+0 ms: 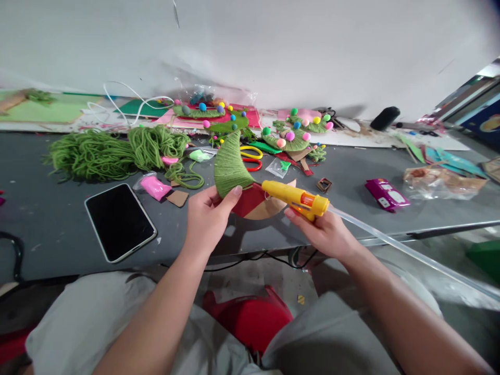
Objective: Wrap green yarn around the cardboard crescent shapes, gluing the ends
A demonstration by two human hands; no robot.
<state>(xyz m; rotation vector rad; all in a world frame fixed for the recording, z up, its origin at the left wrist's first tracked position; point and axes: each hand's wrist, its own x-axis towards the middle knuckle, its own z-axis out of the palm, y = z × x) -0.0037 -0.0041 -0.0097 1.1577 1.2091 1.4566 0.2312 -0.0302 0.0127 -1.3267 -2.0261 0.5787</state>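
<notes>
My left hand (213, 211) pinches a curved cardboard piece (250, 204), crescent-like, with green yarn (229, 164) wound over its upper left part. Red and tan card shows on the unwrapped part. In my right hand (322, 229) is a yellow hot glue gun (292, 195), its nozzle pointing left at the edge of the wound yarn. Whether the tip touches the card I cannot tell. A long clear glue stick (390, 240) runs out of the gun's back toward the lower right.
Green yarn skeins (94, 156) and a tablet (120, 223) lie to the left. Behind are yellow and red scissors (252, 156) and green pieces with pompoms (291, 138). A purple packet (386, 195) sits at right, near the grey table's (339, 208) front edge.
</notes>
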